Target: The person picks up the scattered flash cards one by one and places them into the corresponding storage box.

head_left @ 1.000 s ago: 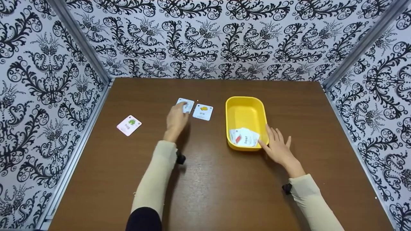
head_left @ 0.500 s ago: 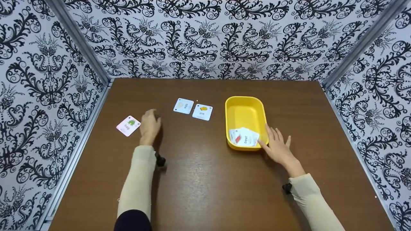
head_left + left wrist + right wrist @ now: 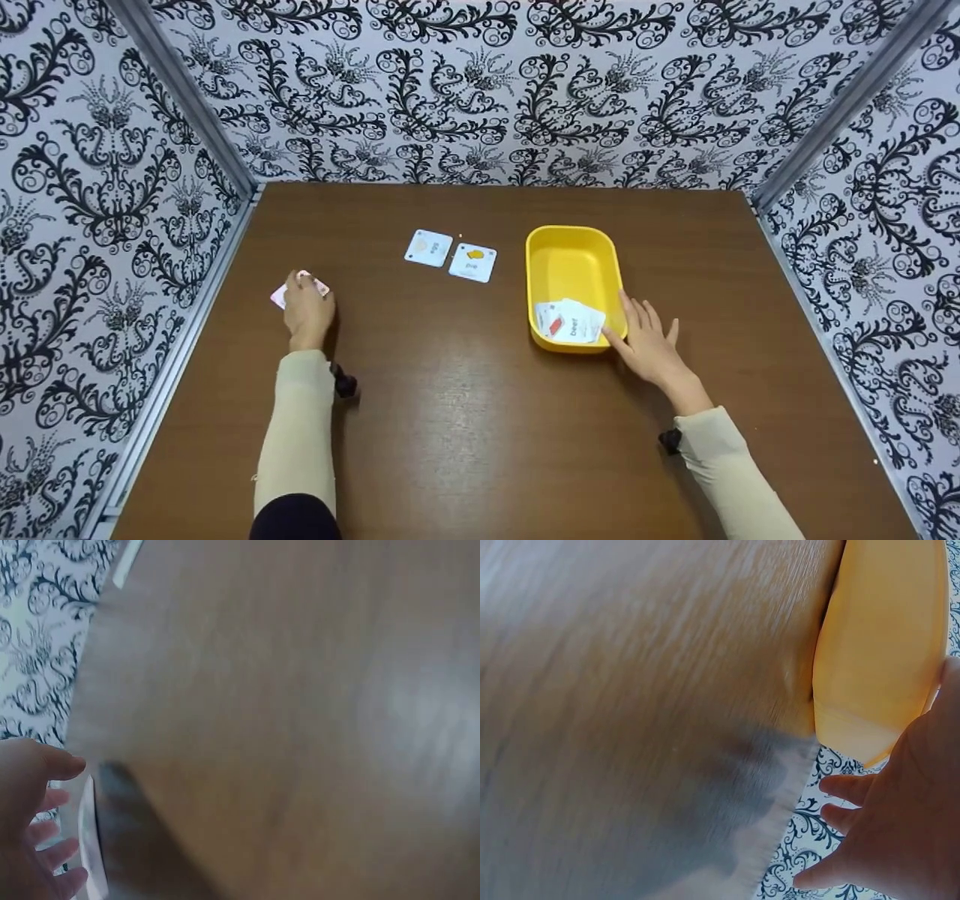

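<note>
My left hand (image 3: 308, 313) reaches over a pink card (image 3: 322, 287) at the left of the table, covering most of its face. In the left wrist view the fingers (image 3: 56, 799) are loosely bent and spread just above the card (image 3: 91, 840), which lies flat. My right hand (image 3: 649, 346) has its fingers spread at the near right corner of a yellow tray (image 3: 534, 262), with the thumb and index finger at the rim. The right wrist view shows the tray's outer wall (image 3: 877, 637) beside the straight fingers. Several white cards (image 3: 576, 322), the top one reading "beef", lie in the tray's near end.
An egg card (image 3: 429, 248) and a pie card (image 3: 473, 262) lie side by side toward the back of the brown table (image 3: 450, 390). Patterned panels (image 3: 480, 90) with grey metal edges enclose the table at the back and both sides.
My left hand has moved left from the egg card, holding nothing, to the pink frog card, which it now covers. The right hand, the tray and the other cards have stayed in place.
</note>
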{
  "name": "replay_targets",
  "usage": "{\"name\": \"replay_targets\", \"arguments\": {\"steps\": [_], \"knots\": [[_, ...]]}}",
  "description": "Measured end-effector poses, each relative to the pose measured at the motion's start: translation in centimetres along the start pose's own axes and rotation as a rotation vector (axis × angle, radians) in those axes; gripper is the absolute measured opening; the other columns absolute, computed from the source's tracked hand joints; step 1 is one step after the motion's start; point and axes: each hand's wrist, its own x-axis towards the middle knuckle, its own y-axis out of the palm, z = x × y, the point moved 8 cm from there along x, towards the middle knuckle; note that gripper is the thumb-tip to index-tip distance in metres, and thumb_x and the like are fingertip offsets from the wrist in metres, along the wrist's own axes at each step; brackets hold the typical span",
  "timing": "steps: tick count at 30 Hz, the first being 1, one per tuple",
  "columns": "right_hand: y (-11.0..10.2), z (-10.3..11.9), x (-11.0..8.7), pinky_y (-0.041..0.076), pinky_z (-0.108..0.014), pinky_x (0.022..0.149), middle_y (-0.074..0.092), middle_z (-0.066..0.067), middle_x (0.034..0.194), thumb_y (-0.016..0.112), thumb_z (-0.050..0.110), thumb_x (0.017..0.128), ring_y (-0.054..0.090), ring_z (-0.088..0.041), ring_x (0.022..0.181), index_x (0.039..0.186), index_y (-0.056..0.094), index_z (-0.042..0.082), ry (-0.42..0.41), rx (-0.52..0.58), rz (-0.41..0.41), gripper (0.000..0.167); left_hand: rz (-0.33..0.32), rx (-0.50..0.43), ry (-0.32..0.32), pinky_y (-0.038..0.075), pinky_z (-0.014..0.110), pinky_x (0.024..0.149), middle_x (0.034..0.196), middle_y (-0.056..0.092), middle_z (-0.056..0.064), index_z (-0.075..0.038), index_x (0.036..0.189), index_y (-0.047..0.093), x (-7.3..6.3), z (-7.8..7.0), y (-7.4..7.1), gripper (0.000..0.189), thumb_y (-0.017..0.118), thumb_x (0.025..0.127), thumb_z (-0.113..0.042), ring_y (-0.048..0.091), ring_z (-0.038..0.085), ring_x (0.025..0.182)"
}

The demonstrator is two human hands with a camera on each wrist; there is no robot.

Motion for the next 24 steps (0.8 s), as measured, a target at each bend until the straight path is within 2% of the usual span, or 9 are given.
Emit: {"name": "replay_targets", "arguments": {"steps": [5, 8, 12, 15, 20, 24], "knots": [[0.1, 0.0, 0.0, -0.011, -0.078, 0.109, 0.016, -0.026, 0.163, 0.036, 0.058, 0.103, 0.004, -0.046, 0.152, 0.161, -0.004, 0.020, 0.002, 0.000, 0.004, 0.080, -0.018, 0.052, -0.044, 0.039, 0.062, 0.107, 0.159, 0.022, 0.030, 0.014, 0.138, 0.041, -0.3, 1.7, -0.4, 0.054, 0.053, 0.096, -0.017, 0.033, 0.050, 0.139], [0.1, -0.1, 0.0, -0.010, -0.078, 0.109, 0.016, -0.026, 0.163, 0.036, 0.058, 0.103, 0.005, -0.047, 0.152, 0.161, -0.004, 0.021, 0.001, 0.000, 0.004, 0.080, -0.015, 0.066, -0.067, 0.037, 0.061, 0.109, 0.157, 0.024, 0.032, 0.015, 0.139, 0.039, -0.3, 2.2, -0.6, 0.055, 0.053, 0.096, -0.017, 0.031, 0.050, 0.140], [0.0, -0.1, 0.0, -0.010, -0.078, 0.109, 0.016, -0.026, 0.163, 0.035, 0.060, 0.102, 0.005, -0.047, 0.152, 0.161, -0.003, 0.020, 0.002, -0.005, 0.003, 0.081, 0.033, 0.102, -0.081, 0.037, 0.059, 0.108, 0.149, 0.032, 0.035, 0.017, 0.136, 0.041, -0.3, 2.2, -0.7, 0.053, 0.049, 0.094, -0.013, 0.032, 0.051, 0.134], [-0.1, 0.0, 0.1, -0.010, -0.078, 0.109, 0.017, -0.027, 0.163, 0.034, 0.060, 0.102, 0.005, -0.047, 0.151, 0.161, -0.002, 0.019, 0.002, -0.005, 0.003, 0.081, 0.092, 0.141, -0.084, 0.039, 0.058, 0.105, 0.144, 0.036, 0.036, 0.019, 0.134, 0.043, -0.3, 2.1, -0.9, 0.052, 0.047, 0.092, -0.011, 0.033, 0.050, 0.130], [-0.2, 0.3, -0.1, -0.012, -0.078, 0.109, 0.015, -0.027, 0.163, 0.035, 0.060, 0.102, 0.003, -0.047, 0.152, 0.161, -0.002, 0.018, -0.003, 0.013, 0.010, 0.082, 0.182, 0.207, -0.107, 0.040, 0.058, 0.103, 0.145, 0.033, 0.035, 0.016, 0.139, 0.039, -0.3, 2.3, -0.9, 0.057, 0.046, 0.092, -0.015, 0.032, 0.049, 0.128], [-0.1, 0.3, -0.1, -0.013, -0.078, 0.109, 0.014, -0.026, 0.164, 0.035, 0.060, 0.102, 0.002, -0.047, 0.152, 0.161, -0.003, 0.018, -0.002, 0.015, 0.015, 0.082, 0.227, 0.201, -0.129, 0.034, 0.059, 0.108, 0.149, 0.028, 0.035, 0.012, 0.146, 0.032, -0.2, 2.9, -0.7, 0.061, 0.046, 0.094, -0.017, 0.027, 0.050, 0.133]]}}
